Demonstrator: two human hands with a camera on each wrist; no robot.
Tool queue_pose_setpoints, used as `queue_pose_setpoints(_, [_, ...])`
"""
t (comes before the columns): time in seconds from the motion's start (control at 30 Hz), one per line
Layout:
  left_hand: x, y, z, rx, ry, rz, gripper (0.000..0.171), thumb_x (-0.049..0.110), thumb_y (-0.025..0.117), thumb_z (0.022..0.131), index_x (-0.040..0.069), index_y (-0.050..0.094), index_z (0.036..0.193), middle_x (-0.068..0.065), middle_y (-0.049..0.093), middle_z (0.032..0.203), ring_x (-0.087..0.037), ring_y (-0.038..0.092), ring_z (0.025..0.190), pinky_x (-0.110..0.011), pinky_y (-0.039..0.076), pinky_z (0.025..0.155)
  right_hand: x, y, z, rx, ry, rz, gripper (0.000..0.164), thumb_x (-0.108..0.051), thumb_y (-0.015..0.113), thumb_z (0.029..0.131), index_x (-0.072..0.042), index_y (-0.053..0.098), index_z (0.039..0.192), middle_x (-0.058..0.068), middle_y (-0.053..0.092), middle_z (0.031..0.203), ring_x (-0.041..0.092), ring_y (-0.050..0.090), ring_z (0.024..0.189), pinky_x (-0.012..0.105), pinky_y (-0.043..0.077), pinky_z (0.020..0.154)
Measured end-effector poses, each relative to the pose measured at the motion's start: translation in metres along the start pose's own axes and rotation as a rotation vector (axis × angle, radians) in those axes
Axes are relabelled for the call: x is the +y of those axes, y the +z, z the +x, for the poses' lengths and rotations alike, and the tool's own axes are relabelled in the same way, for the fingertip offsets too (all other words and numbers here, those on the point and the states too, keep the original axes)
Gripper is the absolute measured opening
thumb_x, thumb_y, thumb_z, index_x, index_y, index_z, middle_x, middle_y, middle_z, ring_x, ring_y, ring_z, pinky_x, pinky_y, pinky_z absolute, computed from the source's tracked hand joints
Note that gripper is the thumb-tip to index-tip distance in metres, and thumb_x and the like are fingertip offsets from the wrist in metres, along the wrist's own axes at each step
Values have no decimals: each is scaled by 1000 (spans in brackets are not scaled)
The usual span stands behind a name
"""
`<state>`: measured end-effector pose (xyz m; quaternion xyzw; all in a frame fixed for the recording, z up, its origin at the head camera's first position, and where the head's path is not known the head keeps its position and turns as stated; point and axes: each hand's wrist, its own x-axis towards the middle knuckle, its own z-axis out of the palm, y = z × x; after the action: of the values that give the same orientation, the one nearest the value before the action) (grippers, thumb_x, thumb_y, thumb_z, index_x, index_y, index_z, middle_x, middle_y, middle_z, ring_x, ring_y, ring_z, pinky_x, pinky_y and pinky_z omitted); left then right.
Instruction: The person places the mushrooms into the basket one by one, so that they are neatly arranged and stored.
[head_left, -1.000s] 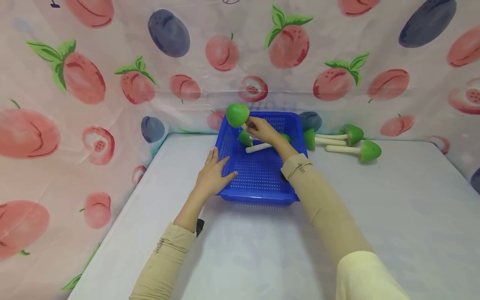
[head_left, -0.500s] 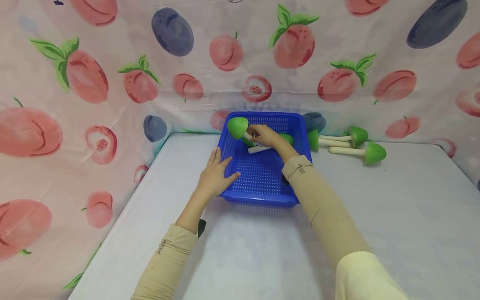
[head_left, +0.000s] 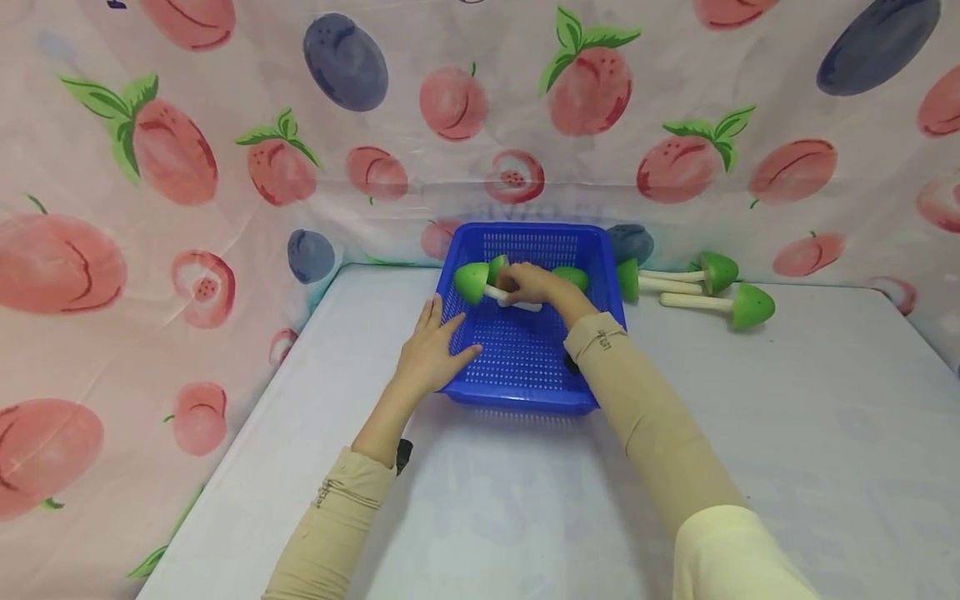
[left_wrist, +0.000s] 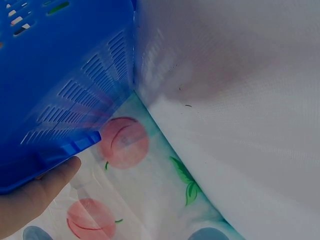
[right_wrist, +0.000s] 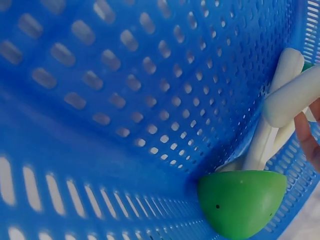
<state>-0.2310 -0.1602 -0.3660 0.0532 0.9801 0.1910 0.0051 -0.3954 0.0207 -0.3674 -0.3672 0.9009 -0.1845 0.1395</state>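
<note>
My right hand [head_left: 529, 283] pinches the pale stem of a green-capped toy mushroom [head_left: 470, 283] inside a blue plastic basket [head_left: 517, 397]. Its cap points left, low near the basket's left wall. In the right wrist view, fingers [right_wrist: 306, 137] hold that stem [right_wrist: 292, 100], which crosses over the stems of other mushrooms lying inside; one green cap [right_wrist: 242, 202] faces the camera. At the basket's left rim rests my left hand [head_left: 431, 357], fingers spread and fairly straight. The left wrist view shows one of its fingers [left_wrist: 52, 180] along the rim [left_wrist: 75, 145].
Several more green-capped mushrooms [head_left: 750, 307] lie on the white table [head_left: 795, 433], right of the basket near the back. A fruit-printed cloth [head_left: 465, 179] hangs behind and along the left side.
My right hand has lowered the mushroom from above the basket's back left rim down into the basket. The left hand keeps its place on the rim.
</note>
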Motion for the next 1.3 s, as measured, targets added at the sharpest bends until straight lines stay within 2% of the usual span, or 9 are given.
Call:
queue_pose_setpoints(0.2, [0,0,1,-6,-11,-2,66,48,53,91,10,40,144,-20,6,157,-30,0,148,-56,31,108,2,4,1,-117,40,-64,29,-12,63,89,2,59,114,19,60,112,31,56,105,41,48,91])
queue_pose_setpoints(0.37, [0,1,1,-6,-9,-2,66,48,53,92,10,40,144,-20,5,158,-30,0,148,-56,32,108,4,7,3,-145,58,-96,29,-11,65,88,1,60,114,18,61,117,31,56,110,41,46,95])
queue_pose_setpoints(0.8, [1,0,1,-19,-12,-16,66,47,53,92,10,38,145,-19,3,158,-30,-2,148,-55,28,111,9,7,1,-129,73,-185,24,-10,66,87,0,64,109,17,66,111,31,61,105,42,47,94])
queue_pose_setpoints(1.07, [1,-1,2,-6,4,-9,67,47,53,91,9,39,144,-21,5,157,-32,1,147,-55,29,110,10,6,5,-146,128,-185,26,-9,63,89,-1,63,114,16,65,115,30,60,107,42,48,93])
queue_pose_setpoints(1.17, [1,0,1,-5,2,-9,67,47,53,92,9,39,144,-21,6,157,-32,1,147,-55,28,111,17,10,11,-146,113,-173,25,-10,64,89,-3,64,113,14,65,114,29,61,106,41,48,92])
queue_pose_setpoints(1.2, [0,0,1,-5,2,-9,67,47,53,92,8,39,144,-21,6,157,-32,1,147,-55,28,111,30,15,18,-118,84,-153,24,-14,67,87,-6,66,110,12,67,110,26,62,101,38,50,89])
queue_pose_setpoints(1.3, [1,1,0,-7,2,-9,67,48,53,92,8,38,144,-21,6,157,-32,1,147,-55,28,110,37,19,20,-92,68,-145,22,-16,69,86,-8,67,106,10,68,105,24,62,96,38,50,86])
